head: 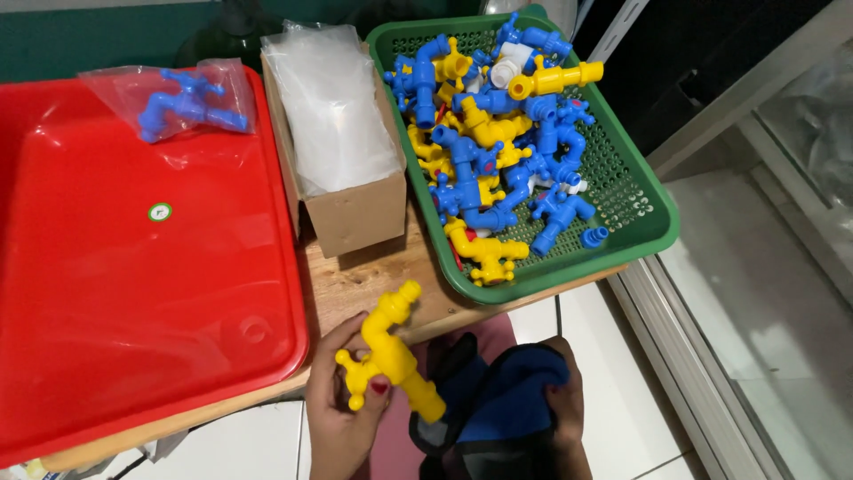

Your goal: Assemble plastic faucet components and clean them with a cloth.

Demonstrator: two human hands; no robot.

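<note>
The left hand (342,404) has its grip closed on a yellow plastic tap (389,354), just below the bench (355,283) edge; it looks light, rigid, smooth; best held by the body; right hand (562,400), beside it, clutches a blue cloth (502,400).

Lighting even and bright; picture sharp at centre, softer toward the edges.

Light falls from above and slightly ahead: broad pale glare patches sit on the red tray (133,267) near its far edge and along its right rim, and the clear bags in the cardboard box (342,191) wash out almost white. Shadows are short and soft; a narrow one lies on the wooden table (355,280) under the green basket (644,209). Colours are saturated, with no grain visible. The yellow plastic tap (388,351) at the near edge is crisp, with small highlights. The far left corner is dark. The right side shows hazy reflections on glass and slight wide-angle bending of straight lines.
</note>
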